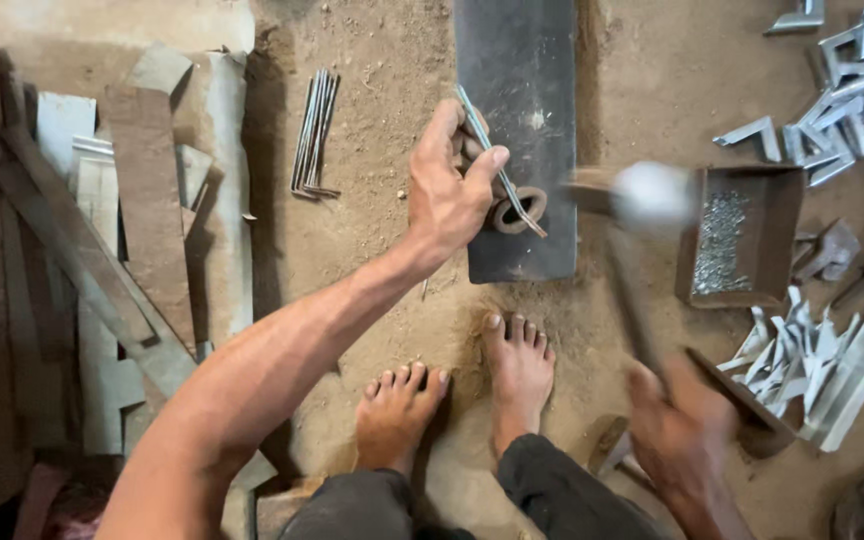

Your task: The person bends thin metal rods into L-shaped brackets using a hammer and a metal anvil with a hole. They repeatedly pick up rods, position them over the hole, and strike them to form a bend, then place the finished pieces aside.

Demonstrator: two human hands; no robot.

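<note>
- Sandy dirt floor (372, 250) seen from above, two bare feet at its lower middle.
- Left hand (447, 190) pinches a thin rod (500, 175) and a small ring (519, 210) over the dark metal plate (517, 80), near its lower edge.
- Right hand (682, 430), blurred, is wrapped around a hammer (642, 230).
- Metal scraps (842, 90) lie at the floor's upper right.

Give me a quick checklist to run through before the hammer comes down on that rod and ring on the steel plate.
1. Left hand grips thin metal rod: ok.
2. Rod's lower end lies across the metal ring: ok.
3. Ring sits over the dark steel plate: ok; flat contact: cannot tell.
4. Left fingers away from the ring: not ok, they are right beside it.
5. Right hand holds hammer: ok, though blurred.
6. Bare feet away from plate edge: not ok, close below it.
</note>
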